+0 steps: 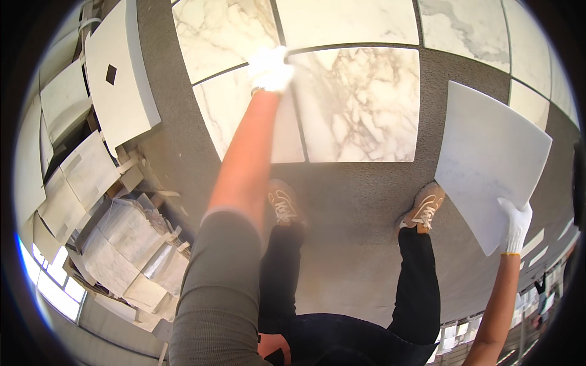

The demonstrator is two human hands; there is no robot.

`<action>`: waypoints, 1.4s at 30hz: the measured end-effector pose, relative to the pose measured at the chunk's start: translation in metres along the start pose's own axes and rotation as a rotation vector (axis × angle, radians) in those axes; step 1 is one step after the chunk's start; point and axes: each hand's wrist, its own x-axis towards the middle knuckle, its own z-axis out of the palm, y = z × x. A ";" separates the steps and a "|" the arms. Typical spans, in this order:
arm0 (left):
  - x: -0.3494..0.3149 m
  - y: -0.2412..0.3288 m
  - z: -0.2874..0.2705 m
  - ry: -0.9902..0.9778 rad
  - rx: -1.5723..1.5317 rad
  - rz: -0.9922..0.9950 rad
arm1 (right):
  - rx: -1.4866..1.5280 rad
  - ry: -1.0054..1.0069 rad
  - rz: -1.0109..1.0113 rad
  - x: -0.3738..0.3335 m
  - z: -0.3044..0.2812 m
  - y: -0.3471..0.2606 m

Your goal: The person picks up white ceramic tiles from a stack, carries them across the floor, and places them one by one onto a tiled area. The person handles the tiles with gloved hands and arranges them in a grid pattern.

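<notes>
We start at the laid marble tile (357, 107), veined in brown and set flat on the grey mortar bed (360, 201), with more white tiles (348, 21) butted around it across thin dark joints. Our left hand (270, 68), in a white glove, presses down on its near-left corner, right at the joint with the neighbouring tile (235, 116); the glare washes out the fingers, so we cannot tell how far they are spread, only that they grip nothing and rest on the stone. Our right hand (516, 226), also gloved, is closed on the lower edge of a loose pale tile (488, 161) — held tilted, clear of the floor, off to the right. Our two tan shoes (421, 210) stand on the bare mortar just below the laid row. To do this well, we judge that the pressure should go straight down and even, the corner flush with its neighbour and the joint kept uniform — and the spare tile held steady away from the fresh bed. Stacked tile offcuts and cartons (116, 238) crowd the left side.
</notes>
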 end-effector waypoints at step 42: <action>-0.183 0.276 0.066 -0.188 0.118 0.973 | 0.181 -0.250 0.048 0.107 -0.048 0.035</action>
